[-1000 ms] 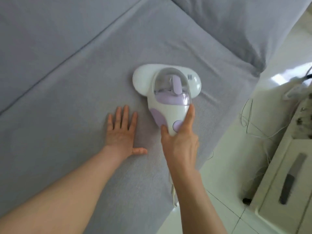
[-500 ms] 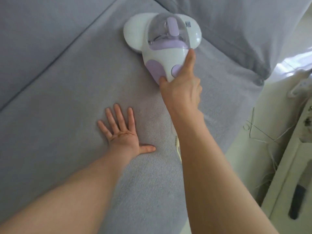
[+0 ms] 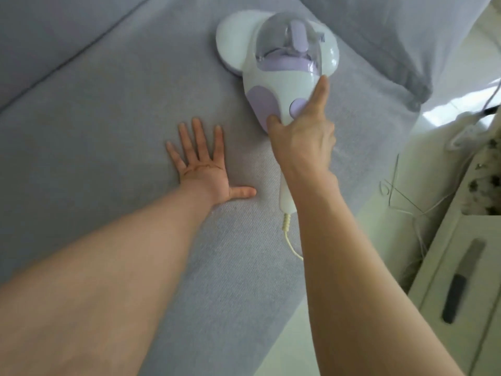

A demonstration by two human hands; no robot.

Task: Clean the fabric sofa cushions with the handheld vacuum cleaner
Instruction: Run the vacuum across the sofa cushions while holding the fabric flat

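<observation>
Your right hand (image 3: 302, 142) grasps the handle of the vacuum (image 3: 282, 63), thumb pressed against the left side of its body and index finger stretched straight along the right side, beside the round lilac button. The vacuum sits flat on the seat cushion (image 3: 113, 131), close to the cushion's far right corner, its wide white head turned toward the back cushion (image 3: 48, 36) and its clear dome facing up. The tail of the handle shows below your wrist, and the cream cord (image 3: 291, 240) runs from it toward the cushion's near edge, passing under your right forearm.

Your left hand (image 3: 202, 164) is released, lying flat on the seat cushion with fingers straight and spread and the thumb out to the right. It rests near the middle of the cushion, just left of the vacuum handle and not touching it.

A grey pillow (image 3: 393, 44) lies at the cushion's far right corner, just beyond the vacuum head. Off the right edge of the cushion stand a white cabinet (image 3: 447, 294) and some thin loose wires (image 3: 401, 196).
</observation>
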